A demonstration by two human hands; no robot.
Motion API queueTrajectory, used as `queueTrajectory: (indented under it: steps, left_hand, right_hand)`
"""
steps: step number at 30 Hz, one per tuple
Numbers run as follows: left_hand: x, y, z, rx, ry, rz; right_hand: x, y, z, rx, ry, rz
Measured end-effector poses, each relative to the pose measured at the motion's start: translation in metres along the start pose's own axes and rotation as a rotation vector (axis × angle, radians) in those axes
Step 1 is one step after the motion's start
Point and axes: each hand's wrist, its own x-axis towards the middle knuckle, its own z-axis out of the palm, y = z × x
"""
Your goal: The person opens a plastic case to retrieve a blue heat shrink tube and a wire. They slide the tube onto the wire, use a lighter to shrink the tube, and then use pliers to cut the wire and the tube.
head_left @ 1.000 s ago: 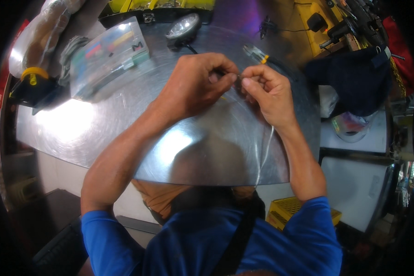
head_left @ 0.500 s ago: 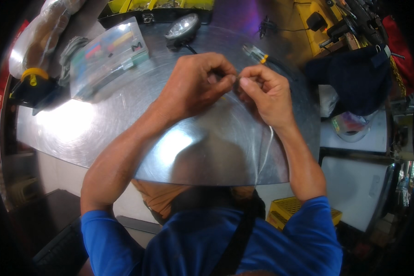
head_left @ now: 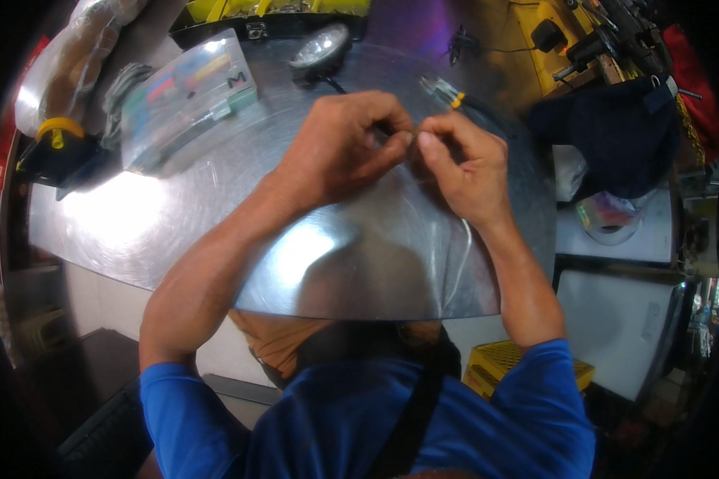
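Observation:
Above the metal table [head_left: 359, 279], my left hand [head_left: 347, 144] and my right hand [head_left: 467, 164] meet fingertip to fingertip. Both are closed in a pinch. Whatever lies between the left fingertips is too small to make out. From beneath my right palm a thin white wire [head_left: 466, 255] curves down toward the table's near edge; its upper end is hidden by the right hand, which appears to hold it. Just beyond the right hand lies a pair of pliers [head_left: 443, 92]. A round lamp [head_left: 319, 49] with a dark lead sits past the left hand.
At the left stands a clear organizer case [head_left: 188, 100] with coloured pieces inside. Behind it is an open black-and-yellow toolbox [head_left: 268, 24]. A dark cloth [head_left: 615, 136] and a clear tape roll [head_left: 609, 219] are at the right. A yellow crate [head_left: 487, 367] stands below the table.
My right hand has turned and shifted very slightly, its fingertips still by the left ones. The white wire below it has swung a little. My left hand stays nearly in place.

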Motion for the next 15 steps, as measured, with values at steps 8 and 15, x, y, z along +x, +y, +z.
queueTrajectory:
  steps: [8,15]
  left_hand:
    - [0.001,-0.006,0.006,0.13,0.061,0.268]
    - [0.007,-0.013,0.005,0.273,0.033,0.507]
  right_hand:
    - [0.002,-0.006,-0.005,-0.07,-0.031,-0.033]
    - [0.005,0.006,-0.011,0.975,-0.242,0.704]
